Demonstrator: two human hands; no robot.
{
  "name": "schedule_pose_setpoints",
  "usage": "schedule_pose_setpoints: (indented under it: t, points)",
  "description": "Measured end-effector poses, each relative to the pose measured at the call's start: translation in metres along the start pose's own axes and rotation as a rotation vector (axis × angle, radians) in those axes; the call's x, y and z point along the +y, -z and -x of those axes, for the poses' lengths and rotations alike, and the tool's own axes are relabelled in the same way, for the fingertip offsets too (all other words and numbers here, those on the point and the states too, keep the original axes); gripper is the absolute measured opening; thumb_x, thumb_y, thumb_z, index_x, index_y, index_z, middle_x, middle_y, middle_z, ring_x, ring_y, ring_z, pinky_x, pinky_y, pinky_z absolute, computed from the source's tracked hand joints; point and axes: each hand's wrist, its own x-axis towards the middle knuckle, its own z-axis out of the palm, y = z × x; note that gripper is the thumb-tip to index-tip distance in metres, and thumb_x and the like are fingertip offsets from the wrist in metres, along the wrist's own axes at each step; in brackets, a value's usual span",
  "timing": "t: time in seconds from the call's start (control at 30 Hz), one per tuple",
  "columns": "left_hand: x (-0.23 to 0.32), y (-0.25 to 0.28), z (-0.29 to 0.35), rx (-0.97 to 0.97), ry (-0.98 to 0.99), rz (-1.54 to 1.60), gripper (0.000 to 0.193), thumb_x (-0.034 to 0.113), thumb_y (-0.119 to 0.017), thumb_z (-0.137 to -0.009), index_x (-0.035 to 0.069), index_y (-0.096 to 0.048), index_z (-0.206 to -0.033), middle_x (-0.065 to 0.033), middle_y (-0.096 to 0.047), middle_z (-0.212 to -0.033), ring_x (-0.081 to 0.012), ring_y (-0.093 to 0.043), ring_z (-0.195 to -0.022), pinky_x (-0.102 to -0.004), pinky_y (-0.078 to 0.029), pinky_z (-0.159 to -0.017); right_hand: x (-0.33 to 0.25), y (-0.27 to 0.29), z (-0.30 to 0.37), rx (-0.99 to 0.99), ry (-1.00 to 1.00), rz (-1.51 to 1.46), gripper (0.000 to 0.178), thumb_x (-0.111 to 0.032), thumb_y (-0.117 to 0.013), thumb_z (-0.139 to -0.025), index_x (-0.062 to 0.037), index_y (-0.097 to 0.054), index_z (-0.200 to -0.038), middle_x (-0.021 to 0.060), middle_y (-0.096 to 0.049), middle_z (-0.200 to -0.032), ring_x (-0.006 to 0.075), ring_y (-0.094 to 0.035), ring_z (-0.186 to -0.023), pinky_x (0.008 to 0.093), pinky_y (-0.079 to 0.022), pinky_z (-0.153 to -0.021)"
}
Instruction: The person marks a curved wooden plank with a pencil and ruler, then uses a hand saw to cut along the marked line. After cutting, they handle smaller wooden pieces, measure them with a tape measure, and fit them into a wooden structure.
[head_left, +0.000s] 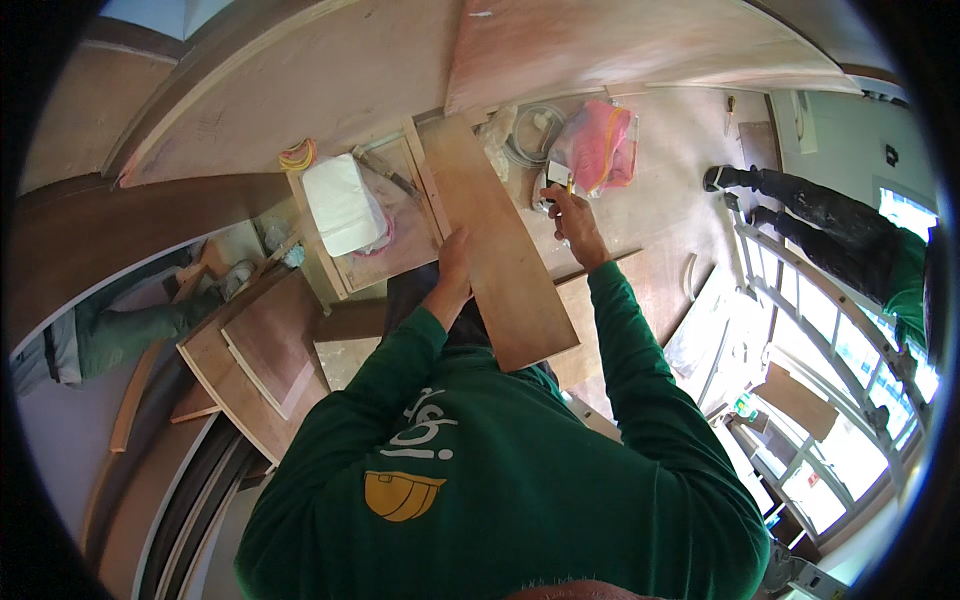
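Note:
A long brown wooden board (505, 250) slants in front of my body. My left hand (455, 265) is closed on its left edge, about halfway along. To the board's right, my right hand (575, 220) pinches a small tool with a yellow handle (570, 184); its kind is too small to make out. Just beyond those fingertips is a small white and dark item (557, 175), partly hidden by the hand. Left of the board, a white rectangular container (342, 205) rests on a shallow wooden frame (335, 275).
Pink plastic bags (598, 148) and a coiled grey cable (530, 135) lie beyond my right hand. At right, a person in dark trousers (825, 220) is beside a metal ladder (800, 290). Another person's green-clad leg (140, 325) shows at left, near wooden panels (250, 355).

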Motion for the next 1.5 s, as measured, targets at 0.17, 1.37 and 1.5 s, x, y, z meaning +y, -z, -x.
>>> schedule_pose_setpoints:
  t: [0.17, 1.37, 1.5]
  points:
    - [-0.009, 0.008, -0.006, -0.065, -0.053, 0.059, 0.044, 0.034, -0.051, -0.111, -0.001, -0.058, -0.137, -0.0167, -0.067, -0.131, -0.0298, -0.069, -0.117, -0.0453, -0.058, -0.099, -0.011, -0.004, -0.010, 0.011, 0.045, -0.038, 0.058, -0.053, -0.055, -0.108, -0.0006, -0.072, -0.125, -0.0002, -0.053, -0.083, 0.0079, -0.048, -0.060, 0.0265, -0.042, -0.052]
    - [0.168, 0.053, -0.196, -0.008, -1.089, -2.039, 0.059, 0.027, -0.067, -0.100, 0.000, -0.050, -0.149, -0.0232, -0.049, -0.155, -0.0423, -0.046, -0.144, -0.0584, -0.039, -0.118, 0.050, -0.071, -0.098, -0.093, 0.330, 0.574, 0.040, -0.026, -0.042, -0.109, 0.0062, -0.066, -0.105, 0.0326, -0.067, -0.097, 0.0514, -0.067, -0.095, 0.0520, -0.051, -0.083]
    - [0.144, 0.059, -0.202, -0.048, -0.858, -2.171, 0.045, 0.021, -0.065, -0.099, 0.000, -0.058, -0.139, -0.0249, -0.060, -0.144, -0.0401, -0.058, -0.132, -0.0549, -0.050, -0.106, 0.069, -0.065, -0.110, -0.069, 0.444, 0.633, 0.037, -0.024, -0.043, -0.108, 0.0057, -0.065, -0.101, 0.0330, -0.066, -0.094, 0.0499, -0.066, -0.089, 0.0515, -0.051, -0.082]
